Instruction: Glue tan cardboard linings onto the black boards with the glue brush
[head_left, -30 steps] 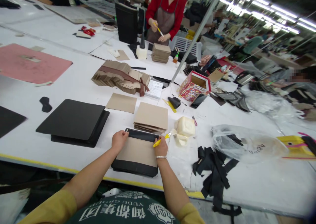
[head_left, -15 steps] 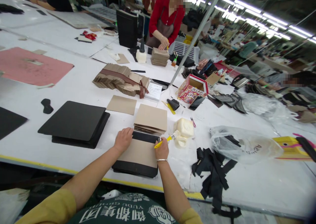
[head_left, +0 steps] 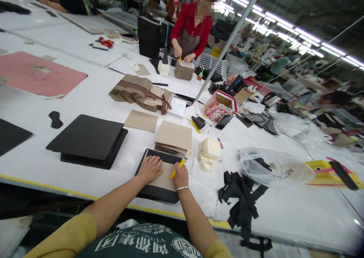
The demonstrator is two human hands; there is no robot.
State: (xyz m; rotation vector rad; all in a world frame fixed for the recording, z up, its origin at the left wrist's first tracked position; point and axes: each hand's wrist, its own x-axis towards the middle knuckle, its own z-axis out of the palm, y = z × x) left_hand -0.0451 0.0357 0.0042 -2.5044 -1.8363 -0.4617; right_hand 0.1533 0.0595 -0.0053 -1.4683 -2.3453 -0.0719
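Note:
My left hand (head_left: pixel 150 169) lies flat with its fingers spread on a tan cardboard sheet (head_left: pixel 165 180). That sheet rests on a stack of black sheets (head_left: pixel 156 194), whose dark border shows around it. In my right hand (head_left: pixel 180 176) is a yellow-handled brush (head_left: pixel 182 163), its pale bristles pointing up and away. The same hand rests at the right edge of the cardboard. Just beyond sits a pile of tan cardboard pieces (head_left: pixel 174 134). A white glue jug (head_left: pixel 210 151) stands to the right of the brush.
Left of my hands is a larger black stack (head_left: pixel 88 140). Black strips (head_left: pixel 241 197) and a plastic bag (head_left: pixel 273 169) lie at right. A tied cardboard bundle (head_left: pixel 139 93), a red box (head_left: pixel 220 106) and a metal pole (head_left: pixel 227 45) stand farther off. A co-worker (head_left: pixel 190 26) works across the table.
My left hand has moved from the far left edge onto the cardboard and flattened. My right hand has shifted slightly left, and the brush now points more steeply away from me.

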